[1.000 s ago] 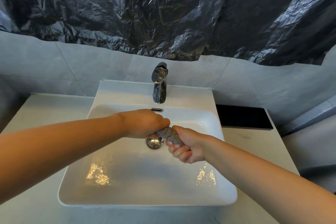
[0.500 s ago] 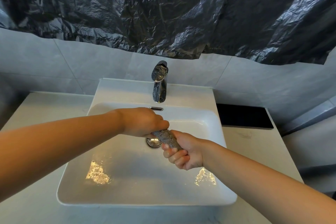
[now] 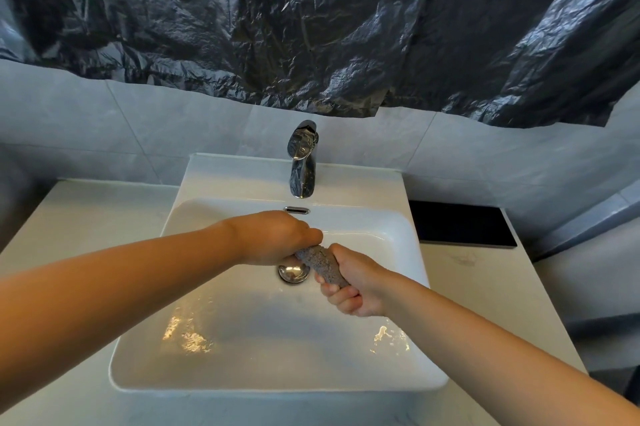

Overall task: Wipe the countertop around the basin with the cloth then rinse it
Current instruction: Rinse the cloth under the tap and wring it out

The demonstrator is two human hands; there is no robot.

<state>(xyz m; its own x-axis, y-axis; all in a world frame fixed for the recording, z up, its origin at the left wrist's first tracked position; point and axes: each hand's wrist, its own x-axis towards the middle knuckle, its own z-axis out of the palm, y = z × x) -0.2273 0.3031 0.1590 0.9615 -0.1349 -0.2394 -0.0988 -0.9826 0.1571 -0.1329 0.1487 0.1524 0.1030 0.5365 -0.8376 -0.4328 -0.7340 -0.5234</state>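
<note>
Gripping a twisted grey cloth [image 3: 320,261] at each end, left hand [image 3: 277,238] and right hand [image 3: 353,282] hold it over the white rectangular ceramic basin [image 3: 145,349], just above the chrome drain [image 3: 292,273]

There is one white basin [image 3: 242,176] on one countertop [image 3: 86,218]. The basin has one chrome faucet [image 3: 303,162] at its back edge, one overflow slot [image 3: 297,210] and one round drain plug [image 3: 292,273]. One grey cloth [image 3: 320,259] is held by two hands, the left hand [image 3: 277,238] and the right hand [image 3: 356,283]. One flat black panel [image 3: 460,225] lies at the back right corner of the countertop. One black plastic sheet [image 3: 311,27] hangs above.
</note>
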